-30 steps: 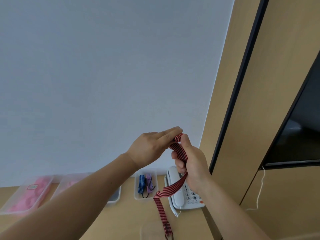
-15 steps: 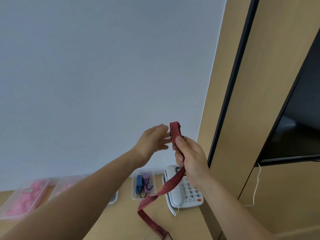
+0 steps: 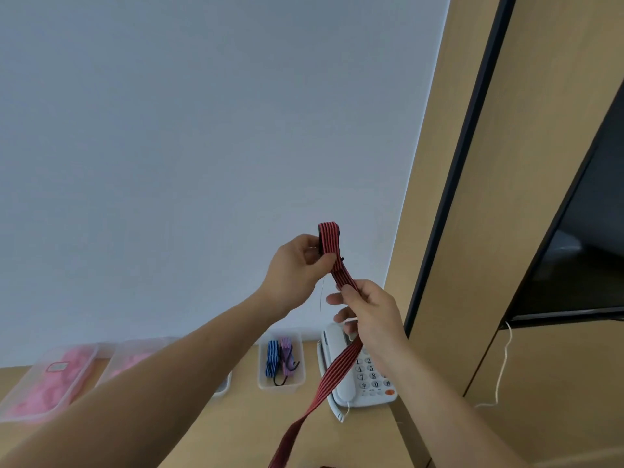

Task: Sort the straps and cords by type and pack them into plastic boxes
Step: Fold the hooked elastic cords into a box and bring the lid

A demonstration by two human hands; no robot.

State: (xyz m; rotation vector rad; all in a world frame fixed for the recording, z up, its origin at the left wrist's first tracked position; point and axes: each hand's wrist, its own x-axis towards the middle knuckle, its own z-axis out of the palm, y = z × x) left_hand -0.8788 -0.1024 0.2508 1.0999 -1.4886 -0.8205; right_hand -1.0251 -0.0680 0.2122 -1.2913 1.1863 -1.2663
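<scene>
Both forearms reach forward and up in front of a pale wall, the hands raised well above the desk (image 3: 236, 420). The left hand (image 3: 297, 270) is turned with its palm toward the right, thumb and fingers pinched on the folded top end of a red-and-black striped strap (image 3: 332, 255); a short loop of the strap stands up above that grip. The right hand (image 3: 369, 314) sits just below and to the right, its thumb and forefinger clenched on the same strap a little lower, with the other fingers loosely curled. From the right hand the strap hangs down and to the left, crossing in front of a white telephone (image 3: 361, 376) and running out of the bottom edge of the view. On the desk beside the telephone stands a small clear plastic box (image 3: 282, 383) holding a blue striped strap (image 3: 272, 361) and a purple strap (image 3: 287, 354), side by side. Farther left, partly hidden by the left forearm, two larger clear boxes (image 3: 50, 383) hold pink items, too blurred to make out. A thin white cord (image 3: 503, 369) hangs along the wooden panel at right.
</scene>
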